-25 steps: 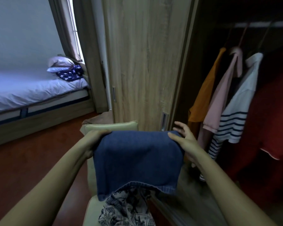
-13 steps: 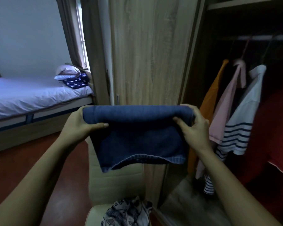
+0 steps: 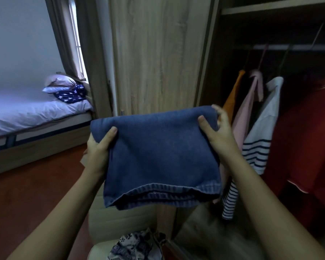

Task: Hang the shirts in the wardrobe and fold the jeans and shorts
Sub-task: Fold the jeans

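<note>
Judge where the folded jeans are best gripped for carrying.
Grip the jeans at both ends of the top fold, left hand and right hand coming from either side: that edge is a closed fold, while the hems below hang loose.

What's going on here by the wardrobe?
A person holds folded jeans up in front of the open wardrobe. The left hand grips their left edge and the right hand their right edge. Inside hang an orange shirt, a pink shirt, a striped shirt and a red top. A patterned garment lies on the chair below, not yet folded.
</note>
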Action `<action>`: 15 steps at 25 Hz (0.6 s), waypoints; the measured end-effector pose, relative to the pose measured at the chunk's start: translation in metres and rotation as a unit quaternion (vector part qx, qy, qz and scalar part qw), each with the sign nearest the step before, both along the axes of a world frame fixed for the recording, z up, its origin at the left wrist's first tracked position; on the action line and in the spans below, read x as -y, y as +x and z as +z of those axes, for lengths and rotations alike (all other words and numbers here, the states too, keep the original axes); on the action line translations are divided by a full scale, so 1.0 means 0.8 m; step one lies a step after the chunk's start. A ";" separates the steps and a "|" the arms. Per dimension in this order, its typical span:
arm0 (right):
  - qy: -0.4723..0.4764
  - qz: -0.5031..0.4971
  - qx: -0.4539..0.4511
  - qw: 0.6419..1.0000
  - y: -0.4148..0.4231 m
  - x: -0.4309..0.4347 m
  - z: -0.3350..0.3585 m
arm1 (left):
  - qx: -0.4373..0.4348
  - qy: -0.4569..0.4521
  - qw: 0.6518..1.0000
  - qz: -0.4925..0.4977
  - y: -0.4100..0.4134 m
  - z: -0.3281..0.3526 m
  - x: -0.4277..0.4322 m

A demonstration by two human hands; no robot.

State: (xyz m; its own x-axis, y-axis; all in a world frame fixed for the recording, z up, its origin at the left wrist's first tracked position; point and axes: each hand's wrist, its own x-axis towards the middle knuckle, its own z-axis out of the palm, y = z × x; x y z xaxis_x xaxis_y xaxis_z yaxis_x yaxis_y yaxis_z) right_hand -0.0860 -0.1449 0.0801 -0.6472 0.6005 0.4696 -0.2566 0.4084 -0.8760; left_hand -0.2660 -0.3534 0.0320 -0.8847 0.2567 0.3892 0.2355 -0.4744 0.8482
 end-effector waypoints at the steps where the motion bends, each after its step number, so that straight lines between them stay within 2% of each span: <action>1: -0.037 0.032 0.046 0.998 0.003 -0.003 -0.017 | 0.019 -0.004 1.000 0.002 -0.002 0.002 -0.003; 3: -0.091 0.074 0.123 0.986 0.008 -0.001 -0.084 | 0.043 -0.022 0.999 -0.018 -0.004 0.000 -0.009; 4: -0.116 0.066 0.134 0.982 0.008 0.006 -0.121 | 0.050 -0.045 0.997 -0.024 -0.006 -0.004 -0.011; 7: -0.154 -0.015 0.070 0.985 0.004 0.025 -0.180 | 0.033 -0.156 0.987 -0.032 -0.016 -0.006 -0.017; 9: -0.155 -0.062 0.032 0.985 0.001 0.019 -0.172 | -0.007 -0.215 0.975 -0.056 -0.031 0.011 -0.022; 11: -0.129 -0.088 -0.009 0.988 0.003 0.010 -0.146 | -0.033 -0.224 0.969 -0.097 -0.046 0.030 -0.027; 13: -0.112 -0.111 -0.042 0.987 0.009 -0.002 -0.124 | -0.022 -0.198 0.967 -0.160 -0.050 0.027 -0.041; 15: -0.093 -0.135 -0.055 0.985 0.024 -0.013 -0.108 | 0.016 -0.205 0.961 -0.186 -0.032 -0.015 -0.068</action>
State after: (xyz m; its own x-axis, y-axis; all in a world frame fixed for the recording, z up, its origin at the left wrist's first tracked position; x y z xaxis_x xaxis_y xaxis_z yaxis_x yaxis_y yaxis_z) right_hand -0.0668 -0.1345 -0.0063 -0.4040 0.8260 0.3930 -0.2589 0.3089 -0.9152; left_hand -0.2915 -0.2989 0.0203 -0.7120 0.6834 0.1616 0.0840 -0.1456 0.9858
